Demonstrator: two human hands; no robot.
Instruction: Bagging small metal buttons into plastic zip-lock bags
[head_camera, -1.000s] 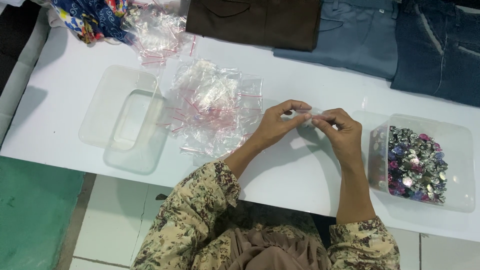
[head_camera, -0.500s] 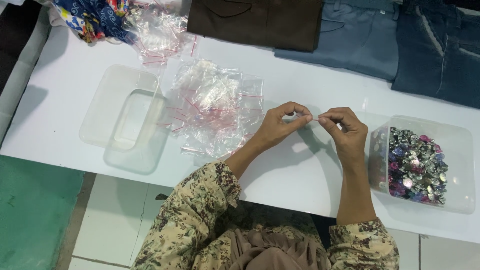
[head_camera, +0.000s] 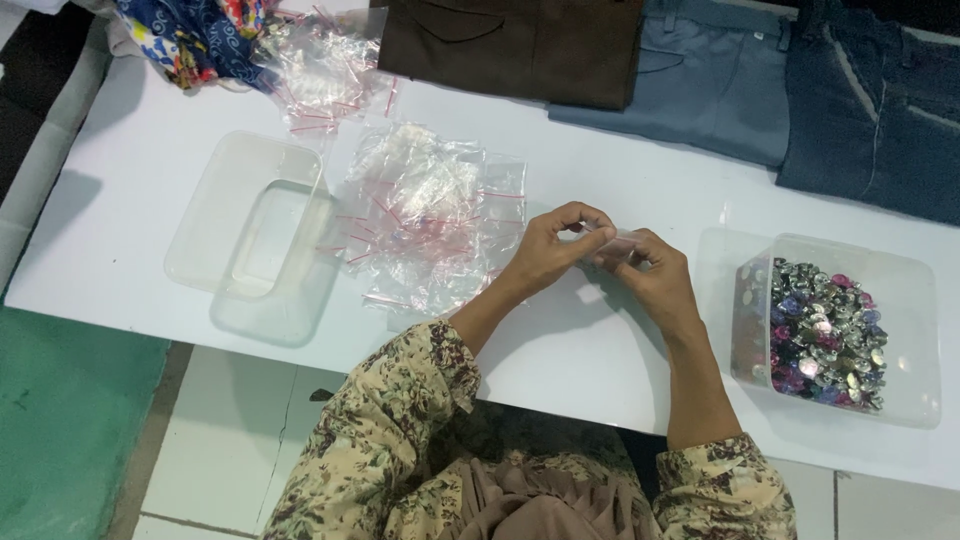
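Bags (head_camera: 430, 215) lie between tray (head_camera: 215, 245) and tub (head_camera: 905, 330).

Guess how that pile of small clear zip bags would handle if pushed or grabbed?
The pile of clear zip bags looks thin and crinkled, so probably floppy and very light. Glossy film on the smooth white table suggests bags would slide and scatter when pushed. A grab would likely lift several.

Bright, even overhead light; soft shadows under the forearms; image sharp.

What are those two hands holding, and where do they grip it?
A small clear plastic bag, pinched at its ends between the fingertips of the left hand and right hand.
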